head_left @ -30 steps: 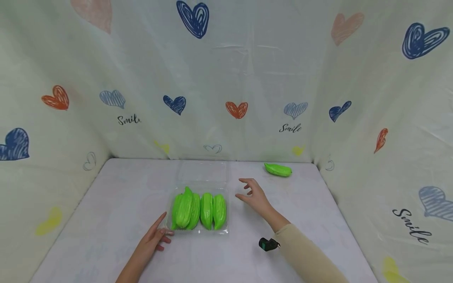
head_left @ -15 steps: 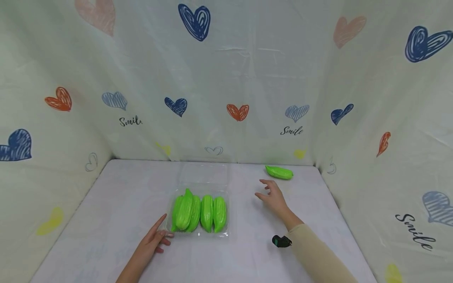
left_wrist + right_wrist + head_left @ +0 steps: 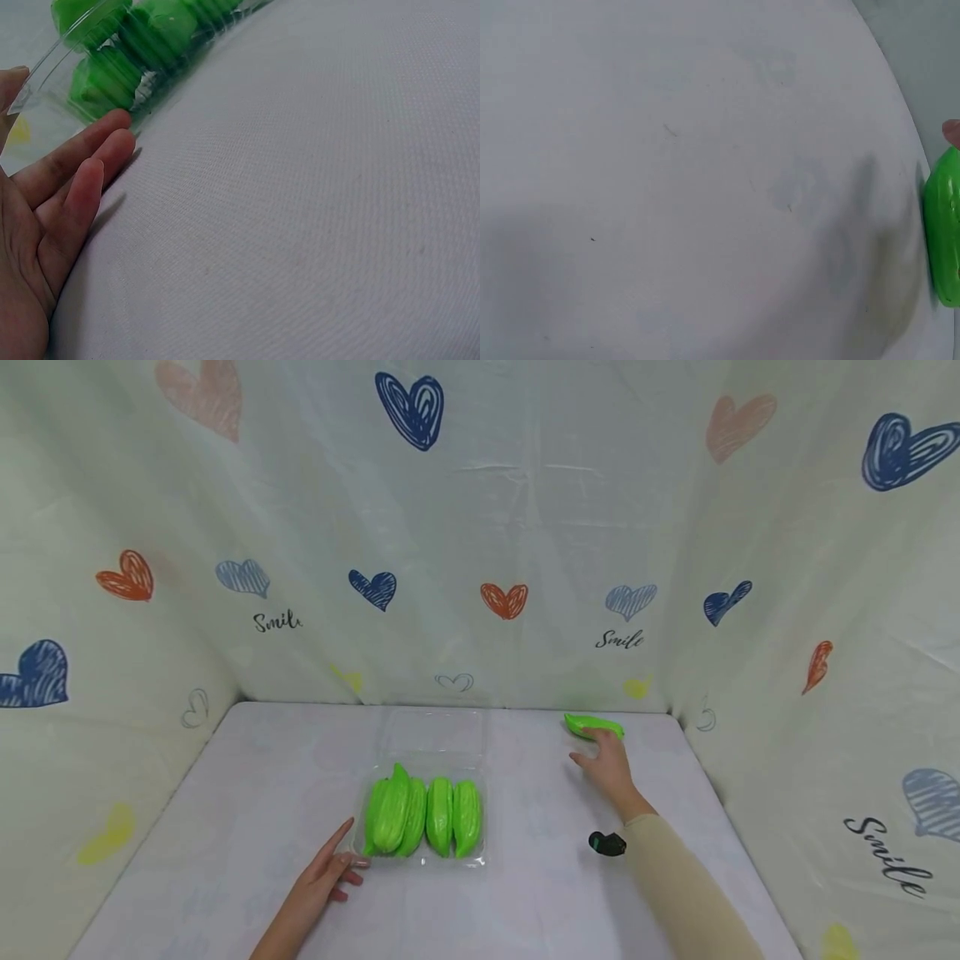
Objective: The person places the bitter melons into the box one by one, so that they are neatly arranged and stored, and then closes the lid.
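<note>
A clear plastic box (image 3: 481, 827) holds several bright green, ridged, long vegetables (image 3: 467, 818), one lying on top of others at the left. My left hand (image 3: 318, 881) rests at the box's lower left corner; in the left wrist view its fingers (image 3: 86, 150) lie fairly straight against the box's side. My right hand (image 3: 609, 770) reaches to a single green ridged vegetable (image 3: 576, 723) on the back right of the table. Its fingertips overlap that vegetable in the head view, while the thumb stands apart. The right wrist view shows one fingertip (image 3: 952, 132) near the vegetable's end.
The box's clear lid (image 3: 435, 731) is folded back on the white table (image 3: 247, 810). Curtains (image 3: 525, 527) with hearts enclose the table at the back and sides. A small black device (image 3: 607, 843) shows beside the right sleeve (image 3: 678, 885).
My right hand has moved right and away from me, from beside the box to the lone green vegetable. The left hand has stayed at the box corner.
</note>
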Demonstrator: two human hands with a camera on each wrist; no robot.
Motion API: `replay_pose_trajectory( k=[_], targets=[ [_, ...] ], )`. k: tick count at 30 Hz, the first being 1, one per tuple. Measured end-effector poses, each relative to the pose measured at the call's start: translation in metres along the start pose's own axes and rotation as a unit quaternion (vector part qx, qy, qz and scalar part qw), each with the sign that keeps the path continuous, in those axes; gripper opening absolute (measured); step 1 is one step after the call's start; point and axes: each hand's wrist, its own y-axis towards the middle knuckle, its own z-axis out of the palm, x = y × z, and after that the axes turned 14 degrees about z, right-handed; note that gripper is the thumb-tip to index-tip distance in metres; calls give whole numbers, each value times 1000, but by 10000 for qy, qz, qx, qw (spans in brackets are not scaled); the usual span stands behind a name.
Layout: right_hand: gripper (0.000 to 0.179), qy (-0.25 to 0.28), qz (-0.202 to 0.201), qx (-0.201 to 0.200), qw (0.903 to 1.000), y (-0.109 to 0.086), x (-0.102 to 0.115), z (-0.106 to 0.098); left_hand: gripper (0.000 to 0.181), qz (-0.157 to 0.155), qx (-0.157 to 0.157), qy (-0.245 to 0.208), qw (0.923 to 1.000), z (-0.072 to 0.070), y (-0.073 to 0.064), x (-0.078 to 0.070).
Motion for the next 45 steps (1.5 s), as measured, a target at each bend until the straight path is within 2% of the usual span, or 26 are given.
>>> replay_pose_trajectory(
  k=[5, 16, 26, 30, 36, 45],
  targets=[
    [59, -308, 143, -50, 9994, 13, -6, -5, 54, 19, -14, -27, 10000, 1, 1, -1],
    [61, -744, 491, 456, 9950, 32, -6, -11, 55, -249, -42, 35, 9997, 0, 0, 0],
    [65, -955, 570, 766, 9908, 50, -9, -5, 56, -184, 33, 40, 9998, -2, -2, -1],
    [64, -1049, 556, 714, 9904, 53, -10, -5, 57, -212, 50, 34, 9998, -2, -1, -1],
    [57, -890, 329, 385, 9947, 50, -11, -4, 57, -186, 29, 104, 9998, -3, -1, 1],
    [57, -775, 437, 228, 9958, 45, -17, -1, 55, -139, 59, -102, 9998, -1, 0, 0]
  ],
)
